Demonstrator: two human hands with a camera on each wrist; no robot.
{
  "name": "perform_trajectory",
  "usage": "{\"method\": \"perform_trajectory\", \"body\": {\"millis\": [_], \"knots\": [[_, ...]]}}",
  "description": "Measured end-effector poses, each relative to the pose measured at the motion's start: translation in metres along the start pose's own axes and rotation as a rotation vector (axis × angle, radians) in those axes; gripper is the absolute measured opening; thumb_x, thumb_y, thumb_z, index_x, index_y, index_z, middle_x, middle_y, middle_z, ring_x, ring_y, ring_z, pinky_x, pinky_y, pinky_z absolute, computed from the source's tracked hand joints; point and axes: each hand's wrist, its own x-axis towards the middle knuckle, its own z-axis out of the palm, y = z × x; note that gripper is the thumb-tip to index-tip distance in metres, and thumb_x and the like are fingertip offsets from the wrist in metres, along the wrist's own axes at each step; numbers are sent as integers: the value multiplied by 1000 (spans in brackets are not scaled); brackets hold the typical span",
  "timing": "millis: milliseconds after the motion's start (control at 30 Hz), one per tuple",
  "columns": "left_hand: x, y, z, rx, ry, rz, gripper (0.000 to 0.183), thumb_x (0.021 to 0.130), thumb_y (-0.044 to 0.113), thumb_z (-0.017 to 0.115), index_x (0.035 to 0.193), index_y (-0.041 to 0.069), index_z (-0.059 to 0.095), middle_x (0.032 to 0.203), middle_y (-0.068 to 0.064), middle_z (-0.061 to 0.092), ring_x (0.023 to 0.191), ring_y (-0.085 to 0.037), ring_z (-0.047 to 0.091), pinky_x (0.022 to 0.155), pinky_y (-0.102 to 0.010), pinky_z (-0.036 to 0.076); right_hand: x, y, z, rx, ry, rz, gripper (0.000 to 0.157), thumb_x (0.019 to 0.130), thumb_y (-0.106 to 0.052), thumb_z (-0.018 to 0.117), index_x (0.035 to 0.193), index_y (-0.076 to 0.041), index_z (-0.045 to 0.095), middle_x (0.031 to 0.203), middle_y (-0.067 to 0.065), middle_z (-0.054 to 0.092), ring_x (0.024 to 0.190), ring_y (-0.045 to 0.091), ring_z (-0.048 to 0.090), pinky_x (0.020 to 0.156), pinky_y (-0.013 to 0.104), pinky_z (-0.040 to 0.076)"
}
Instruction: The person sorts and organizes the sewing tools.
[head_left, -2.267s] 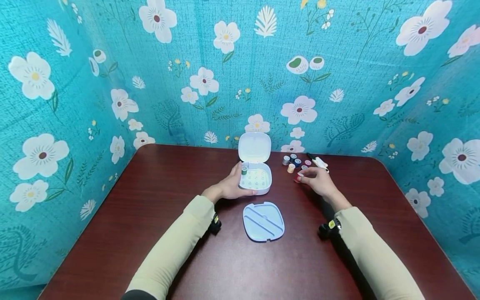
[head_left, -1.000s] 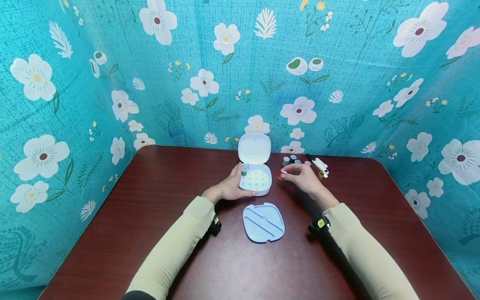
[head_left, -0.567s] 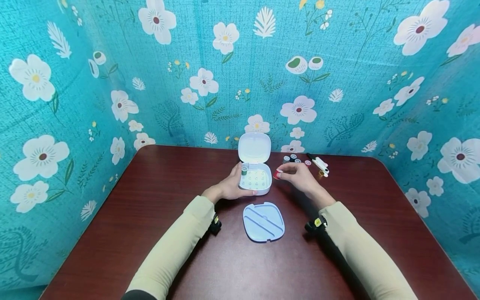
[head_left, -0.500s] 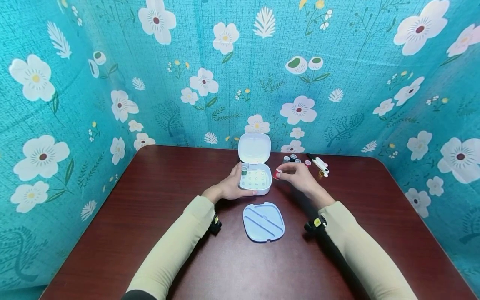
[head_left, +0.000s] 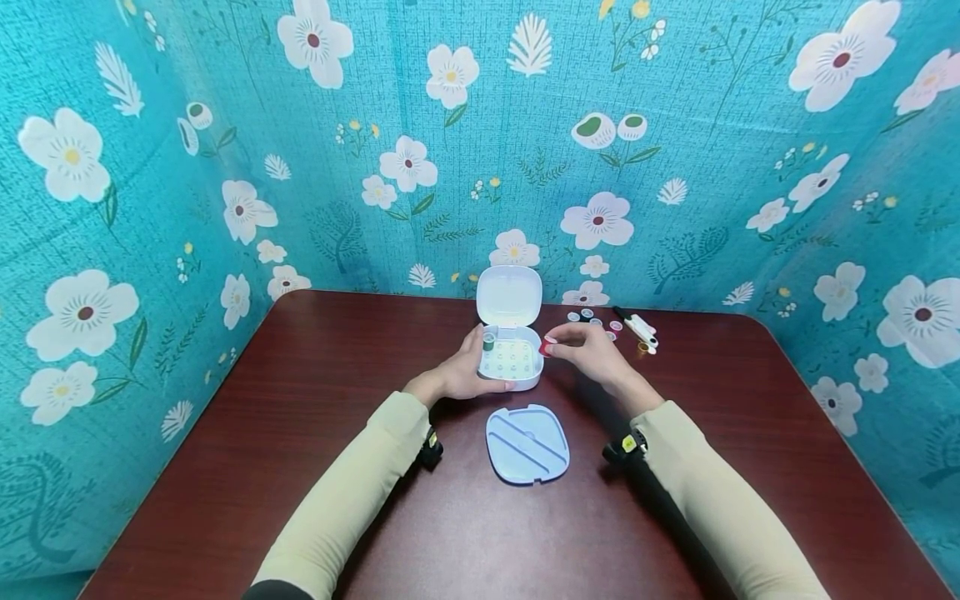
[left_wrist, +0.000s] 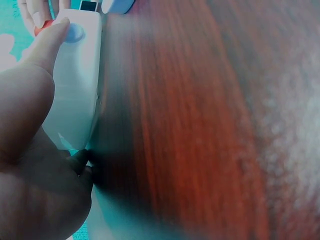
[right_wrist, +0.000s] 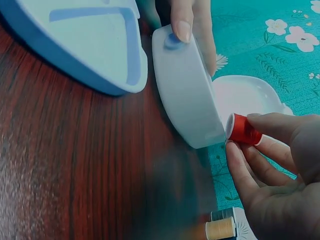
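My left hand grips a small white sewing box, fingers along its left side and thumb on the front wall. The box stands with its lid raised. Inside, a green thread spool sits in the back left corner among several rows of short pegs. My right hand pinches a red thread spool between thumb and fingertips. It is right at the box's right rim, tilted in the right wrist view.
A pale blue divided tray lies in front of the box. Several thread spools stand to the right behind my right hand, with a tan one among them. Nearby lie a white-handled tool and a gold-coloured thimble.
My right hand has picked the red spool up from beside the other spools and carried it left to the box's rim. The left hand has stayed on the box.
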Motion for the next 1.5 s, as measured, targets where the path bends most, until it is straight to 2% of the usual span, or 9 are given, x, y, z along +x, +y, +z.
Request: {"method": "perform_trajectory", "body": {"millis": [167, 300, 533, 1067, 1300, 1500], "knots": [[0, -1, 1, -10, 4, 7, 129, 85, 56, 78, 163, 5, -11, 171, -13, -2, 153, -29, 19, 121, -43, 26, 0, -4, 4, 40, -13, 0, 30, 95, -16, 75, 120, 0, 71, 114, 19, 72, 101, 31, 65, 97, 56, 50], [-2, 0, 2, -14, 5, 3, 128, 85, 57, 78, 163, 6, -10, 170, -13, 0, 152, -29, 21, 121, -45, 27, 3, 0, 8, 41, 0, -2, 27, 94, -20, 77, 116, -5, 74, 112, 13, 74, 103, 29, 66, 95, 49, 52], [-2, 0, 2, -11, 6, 5, 128, 85, 57, 77, 163, 5, -10, 171, -13, 0, 153, -30, 19, 121, -45, 26, 7, -2, 13, 40, 14, -17, 25, 94, -19, 77, 115, -7, 75, 111, 10, 75, 103, 27, 67, 89, 36, 53], [-4, 0, 3, -13, 28, 31, 127, 86, 55, 78, 163, 6, -10, 170, -15, 3, 152, -30, 22, 120, -44, 28, 15, -11, 28, 45, 66, -117, 25, 93, -11, 76, 116, -1, 73, 109, 15, 74, 101, 29, 68, 87, 35, 53], [-3, 1, 1, -11, 34, 38, 126, 86, 52, 79, 163, 3, -9, 170, -16, 1, 153, -30, 21, 121, -42, 27, 23, -14, 36, -53, 88, -157, 24, 93, -12, 76, 116, -6, 74, 108, 10, 76, 101, 25, 71, 92, 43, 54], [-3, 2, 1, -1, 26, 36, 125, 87, 52, 77, 162, 0, -9, 170, -18, -2, 154, -32, 16, 121, -43, 26, 30, -15, 44, -122, 77, -218, 26, 92, -8, 76, 117, -2, 74, 111, 13, 75, 100, 27, 73, 91, 46, 56]]}}
